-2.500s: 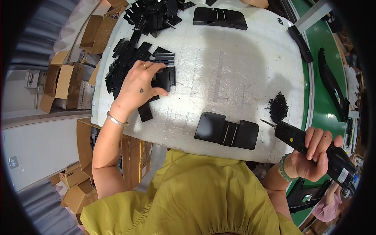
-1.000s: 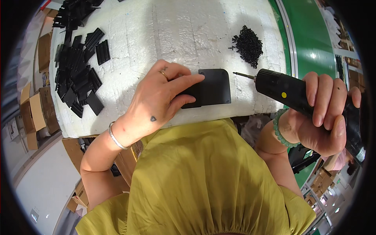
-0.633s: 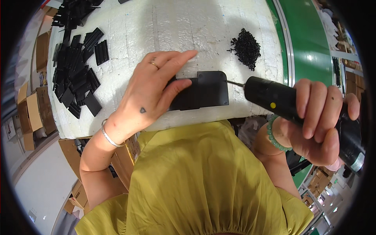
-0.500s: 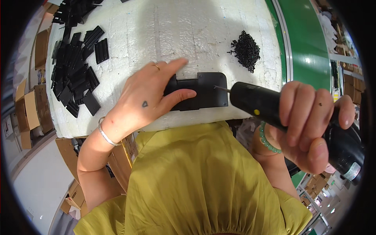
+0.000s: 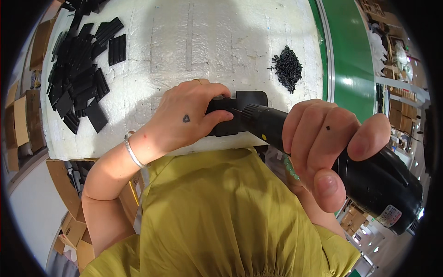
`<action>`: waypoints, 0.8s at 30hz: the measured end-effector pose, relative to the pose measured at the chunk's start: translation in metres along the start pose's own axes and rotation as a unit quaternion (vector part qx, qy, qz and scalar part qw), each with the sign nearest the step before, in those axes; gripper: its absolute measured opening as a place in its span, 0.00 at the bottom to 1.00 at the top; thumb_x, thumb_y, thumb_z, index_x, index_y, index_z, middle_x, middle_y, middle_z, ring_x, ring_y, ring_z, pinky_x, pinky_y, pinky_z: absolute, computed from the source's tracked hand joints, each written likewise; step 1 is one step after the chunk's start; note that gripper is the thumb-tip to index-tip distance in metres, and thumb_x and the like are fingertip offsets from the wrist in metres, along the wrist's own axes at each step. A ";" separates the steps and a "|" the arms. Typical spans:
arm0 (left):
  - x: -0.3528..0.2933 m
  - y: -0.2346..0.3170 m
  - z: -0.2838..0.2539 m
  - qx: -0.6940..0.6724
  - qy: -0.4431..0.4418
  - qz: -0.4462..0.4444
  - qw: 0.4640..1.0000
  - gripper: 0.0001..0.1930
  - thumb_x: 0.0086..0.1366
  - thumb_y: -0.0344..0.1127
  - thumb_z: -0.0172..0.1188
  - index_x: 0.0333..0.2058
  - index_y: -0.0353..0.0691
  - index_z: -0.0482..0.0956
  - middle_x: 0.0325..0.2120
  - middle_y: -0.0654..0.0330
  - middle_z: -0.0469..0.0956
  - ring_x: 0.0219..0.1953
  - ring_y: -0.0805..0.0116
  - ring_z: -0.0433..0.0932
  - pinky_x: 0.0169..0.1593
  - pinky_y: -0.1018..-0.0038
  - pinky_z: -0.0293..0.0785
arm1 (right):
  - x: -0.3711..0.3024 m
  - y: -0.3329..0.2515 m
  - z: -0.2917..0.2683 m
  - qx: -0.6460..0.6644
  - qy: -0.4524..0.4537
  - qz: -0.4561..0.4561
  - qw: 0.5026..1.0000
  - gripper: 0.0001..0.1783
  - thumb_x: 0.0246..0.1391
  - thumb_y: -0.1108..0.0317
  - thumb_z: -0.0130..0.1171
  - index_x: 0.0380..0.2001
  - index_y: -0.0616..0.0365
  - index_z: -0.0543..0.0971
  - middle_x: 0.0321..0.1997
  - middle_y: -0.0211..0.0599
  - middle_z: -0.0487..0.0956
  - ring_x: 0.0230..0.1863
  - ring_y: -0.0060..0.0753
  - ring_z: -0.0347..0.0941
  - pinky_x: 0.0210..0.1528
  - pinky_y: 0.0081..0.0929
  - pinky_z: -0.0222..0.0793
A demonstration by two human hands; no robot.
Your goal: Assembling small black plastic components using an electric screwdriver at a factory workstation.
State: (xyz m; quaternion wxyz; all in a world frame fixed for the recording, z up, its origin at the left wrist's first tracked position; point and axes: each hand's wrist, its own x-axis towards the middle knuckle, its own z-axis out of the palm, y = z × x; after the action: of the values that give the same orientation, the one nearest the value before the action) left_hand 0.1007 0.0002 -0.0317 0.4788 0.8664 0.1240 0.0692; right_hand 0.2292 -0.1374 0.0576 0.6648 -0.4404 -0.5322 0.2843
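Observation:
My left hand (image 5: pixel 188 112) is closed on a flat black plastic part (image 5: pixel 253 98) at the near edge of the white work surface, with thumb on one side and fingers on the other. The fingers hide the part's left end. My right hand (image 5: pixel 325 138) is wrapped round a black electric screwdriver (image 5: pixel 266 121) that slants down to the left. Its nose is over the middle of the part, close to my left thumb. Whether the bit touches a screw or the plastic cannot be made out.
A heap of small black screws (image 5: pixel 288 70) lies on the white foam surface (image 5: pixel 203 51), right of the middle. Several loose black plastic pieces (image 5: pixel 78 64) are piled at the left. Beyond the right edge runs a green surface (image 5: pixel 351 60). Cardboard boxes (image 5: pixel 20 121) stand at the far left.
The screwdriver has moved left, from the part's right end to over its middle. My left fingers, stretched out before, have curled in and closed on the part.

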 end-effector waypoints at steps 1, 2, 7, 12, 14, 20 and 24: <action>0.000 0.001 0.000 0.001 -0.002 0.000 1.000 0.12 0.54 0.39 0.61 0.35 0.41 0.76 0.26 0.55 0.74 0.33 0.54 0.73 0.38 0.64 0.67 | 0.001 -0.001 0.001 -0.007 0.000 0.004 1.000 0.20 0.45 0.72 0.59 0.38 0.47 0.61 0.16 0.20 0.67 0.13 0.18 0.63 0.20 0.19 0.61; 0.000 0.001 -0.001 0.003 -0.005 -0.001 1.000 0.12 0.54 0.39 0.61 0.35 0.41 0.76 0.26 0.55 0.74 0.33 0.54 0.73 0.38 0.64 0.67 | 0.002 0.000 0.003 -0.009 -0.003 0.006 1.000 0.20 0.45 0.72 0.59 0.38 0.47 0.61 0.16 0.20 0.67 0.13 0.18 0.63 0.20 0.19 0.61; -0.001 -0.001 0.000 -0.010 -0.007 -0.002 1.000 0.12 0.54 0.40 0.61 0.35 0.41 0.76 0.26 0.55 0.74 0.34 0.54 0.73 0.38 0.63 0.67 | 0.007 0.007 0.005 -0.014 -0.028 0.011 0.999 0.18 0.44 0.73 0.59 0.35 0.48 0.61 0.16 0.22 0.67 0.14 0.19 0.63 0.21 0.19 0.61; -0.003 -0.004 0.003 -0.007 0.014 0.008 1.000 0.11 0.54 0.39 0.60 0.34 0.40 0.76 0.25 0.55 0.74 0.34 0.54 0.72 0.38 0.62 0.67 | 0.009 0.003 0.018 -0.015 -0.033 0.040 0.999 0.17 0.44 0.74 0.59 0.31 0.49 0.60 0.17 0.23 0.67 0.14 0.20 0.63 0.22 0.21 0.61; -0.003 -0.003 0.001 -0.012 0.001 -0.003 1.000 0.14 0.48 0.31 0.59 0.36 0.39 0.76 0.27 0.53 0.74 0.33 0.52 0.73 0.39 0.65 0.67 | 0.010 0.002 0.022 -0.012 -0.027 0.049 0.998 0.17 0.44 0.75 0.58 0.30 0.50 0.60 0.17 0.24 0.67 0.14 0.21 0.62 0.23 0.22 0.61; -0.003 -0.004 0.001 -0.016 0.009 0.008 1.000 0.13 0.48 0.32 0.58 0.35 0.38 0.75 0.26 0.53 0.74 0.32 0.52 0.73 0.37 0.64 0.68 | 0.014 0.004 0.023 -0.032 -0.054 0.061 0.996 0.16 0.44 0.75 0.57 0.30 0.49 0.60 0.17 0.24 0.66 0.16 0.21 0.62 0.24 0.23 0.60; -0.001 -0.004 0.001 -0.016 0.003 0.005 1.000 0.13 0.48 0.33 0.58 0.35 0.38 0.75 0.26 0.53 0.74 0.32 0.52 0.73 0.37 0.64 0.68 | 0.014 0.005 0.022 -0.029 -0.039 0.063 0.997 0.16 0.44 0.75 0.58 0.30 0.50 0.60 0.17 0.24 0.66 0.16 0.22 0.62 0.24 0.23 0.59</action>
State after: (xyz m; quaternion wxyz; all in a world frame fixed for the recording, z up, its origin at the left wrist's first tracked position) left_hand 0.0995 0.0009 -0.0360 0.4920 0.8590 0.1194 0.0760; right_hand 0.2121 -0.1169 0.0600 0.6113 -0.4804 -0.5371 0.3273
